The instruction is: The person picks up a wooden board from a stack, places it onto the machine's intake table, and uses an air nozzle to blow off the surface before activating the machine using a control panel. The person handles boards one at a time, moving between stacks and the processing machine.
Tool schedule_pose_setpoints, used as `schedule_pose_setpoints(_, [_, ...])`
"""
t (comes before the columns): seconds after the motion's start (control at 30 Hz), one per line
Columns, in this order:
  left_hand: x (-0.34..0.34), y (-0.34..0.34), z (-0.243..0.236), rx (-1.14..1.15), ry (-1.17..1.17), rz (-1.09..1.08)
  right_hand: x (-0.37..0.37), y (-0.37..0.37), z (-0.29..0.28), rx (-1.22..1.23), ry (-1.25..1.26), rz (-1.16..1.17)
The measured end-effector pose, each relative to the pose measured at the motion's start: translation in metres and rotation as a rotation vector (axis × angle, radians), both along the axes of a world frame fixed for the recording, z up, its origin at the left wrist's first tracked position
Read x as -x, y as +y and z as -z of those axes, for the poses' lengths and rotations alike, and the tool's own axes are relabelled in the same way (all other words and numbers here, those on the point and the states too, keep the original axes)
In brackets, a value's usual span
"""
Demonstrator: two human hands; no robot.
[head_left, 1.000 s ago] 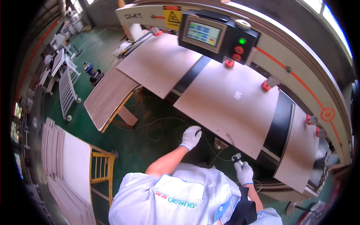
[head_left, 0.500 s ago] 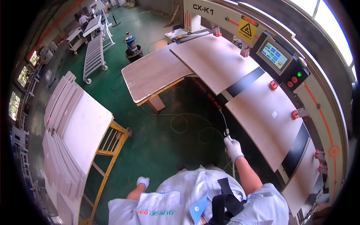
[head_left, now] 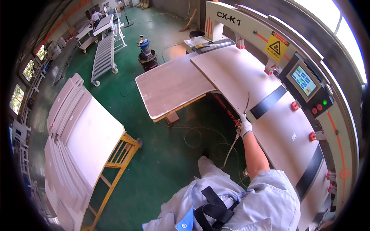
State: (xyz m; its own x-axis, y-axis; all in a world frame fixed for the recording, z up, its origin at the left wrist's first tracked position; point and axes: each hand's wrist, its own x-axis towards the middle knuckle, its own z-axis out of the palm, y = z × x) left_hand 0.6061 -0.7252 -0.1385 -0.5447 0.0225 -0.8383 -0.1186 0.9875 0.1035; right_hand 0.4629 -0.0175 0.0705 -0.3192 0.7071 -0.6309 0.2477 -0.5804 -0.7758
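My right hand (head_left: pixel 245 127), in a white glove, is closed around an air blow gun (head_left: pixel 238 133). The gun's thin nozzle (head_left: pixel 248 101) points forward over the inner edge of the far wood-grain panel (head_left: pixel 227 71). A pale hose (head_left: pixel 230 153) drops from the gun toward the green floor. Beside this hand lies the middle panel (head_left: pixel 275 131), flat on the machine bed, with a small white label (head_left: pixel 294 137) on it. A dark strip of the bed (head_left: pixel 268 102) shows between these two panels. My left hand is out of view.
Left of me, stacked panels (head_left: pixel 67 119) rest on a yellow-framed trolley (head_left: pixel 122 158). Ahead is a side table (head_left: pixel 173 86), with a bucket (head_left: pixel 148 61) behind it. The machine's beam carries red clamps (head_left: pixel 295 106) and a control screen (head_left: pixel 304 81). Hose loops (head_left: pixel 192 137) lie on the floor.
My right hand has moved forward with the air blow gun, and its nozzle now reaches over the far panel. My left hand has left the view. My head view has shifted.
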Motion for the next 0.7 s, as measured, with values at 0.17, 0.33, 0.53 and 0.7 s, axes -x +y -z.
schedule_pose_setpoints(0.17, [0.112, 0.047, -0.016, -0.129, 0.117, 0.032, 0.045, 0.102, 0.051, 0.025, 0.096, 0.152])
schedule_pose_setpoints(0.33, [0.273, 0.178, -0.008, -0.479, 0.355, -0.133, 0.08, 0.089, 0.063, 0.061, 0.178, 0.152])
schedule_pose_setpoints(0.53, [0.388, 0.515, -0.127, -1.021, -0.308, -0.676, 0.12, -0.031, 0.003, 0.106, 0.099, -0.215])
schedule_pose_setpoints(0.7, [0.451, 0.522, -0.097, -1.024, -0.218, -0.866, 0.123, -0.084, -0.05, 0.334, 0.218, -0.797])
